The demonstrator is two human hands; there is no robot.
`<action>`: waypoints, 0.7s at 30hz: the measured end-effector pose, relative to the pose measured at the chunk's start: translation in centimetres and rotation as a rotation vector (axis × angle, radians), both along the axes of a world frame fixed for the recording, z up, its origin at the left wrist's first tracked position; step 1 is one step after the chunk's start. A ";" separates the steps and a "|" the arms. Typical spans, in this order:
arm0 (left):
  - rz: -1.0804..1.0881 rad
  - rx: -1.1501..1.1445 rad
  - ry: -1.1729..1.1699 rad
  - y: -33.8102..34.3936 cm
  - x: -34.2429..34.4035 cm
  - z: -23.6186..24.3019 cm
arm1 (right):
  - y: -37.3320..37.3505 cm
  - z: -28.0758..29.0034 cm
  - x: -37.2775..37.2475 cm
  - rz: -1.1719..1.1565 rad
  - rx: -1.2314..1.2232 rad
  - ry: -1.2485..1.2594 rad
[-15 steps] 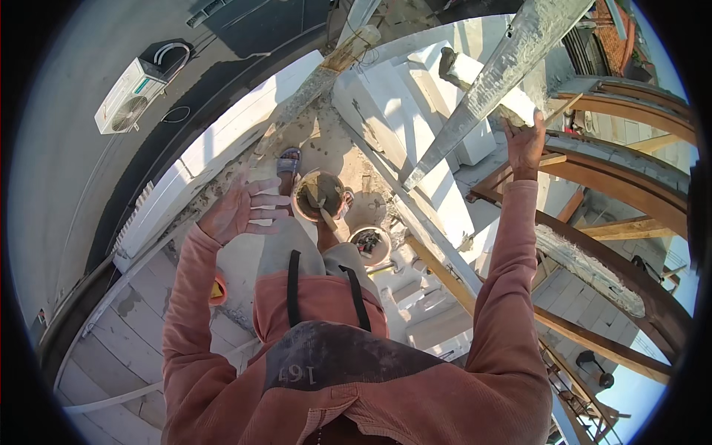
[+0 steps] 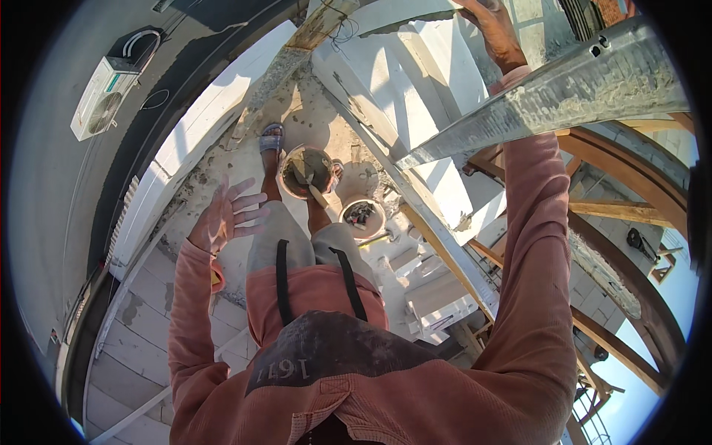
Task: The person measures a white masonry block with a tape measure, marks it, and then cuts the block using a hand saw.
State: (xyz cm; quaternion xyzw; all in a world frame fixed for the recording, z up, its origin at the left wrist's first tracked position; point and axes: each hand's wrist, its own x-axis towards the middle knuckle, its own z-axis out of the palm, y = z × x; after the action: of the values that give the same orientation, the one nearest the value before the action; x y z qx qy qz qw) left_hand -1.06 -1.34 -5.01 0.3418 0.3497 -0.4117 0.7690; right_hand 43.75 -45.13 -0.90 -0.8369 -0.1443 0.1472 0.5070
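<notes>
My right hand (image 2: 495,31) reaches up past the metal beam (image 2: 541,96), its fingers partly cut off by the upper edge of the picture. Its fingers close on the right end of a pale block (image 2: 408,15) with a rough, dark mortar-like lower edge; much of this block is out of view. My left hand (image 2: 226,215), dusted white, hangs open above my left thigh, fingers apart and holding nothing. Between my feet stands a bucket of mortar (image 2: 306,172) with a trowel (image 2: 317,194) in it. Beside it is a second bucket (image 2: 363,219) with dark bits inside.
Large white blocks (image 2: 393,74) are stacked ahead. A rough post (image 2: 297,52) leans at the upper left. Curved brown beams (image 2: 638,178) and timbers lie to the right. Along the left runs a low white wall (image 2: 193,148), beyond it an air-conditioner unit (image 2: 104,96).
My right hand has moved up and left with the block, farther past the metal beam. The view has shifted, and the beam crosses my forearm. My left hand stays open.
</notes>
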 end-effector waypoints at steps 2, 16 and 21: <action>0.002 -0.015 0.014 -0.1 0.3 -0.7 | 1.4 -0.5 -0.1 -0.030 -0.030 -0.021; 0.021 0.000 -0.024 -1.7 0.0 -1.3 | 11.6 -3.2 -3.4 -0.081 -0.091 -0.249; 0.104 -0.063 -0.030 -2.4 0.1 -1.9 | 13.3 -2.9 -4.8 -0.113 -0.190 -0.284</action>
State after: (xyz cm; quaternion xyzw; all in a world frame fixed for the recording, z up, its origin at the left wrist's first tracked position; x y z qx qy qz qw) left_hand -0.94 -3.74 -6.87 0.3050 0.3423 -0.3768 0.8049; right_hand 38.97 -31.86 -3.80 -0.9001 -0.1528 0.0120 0.4078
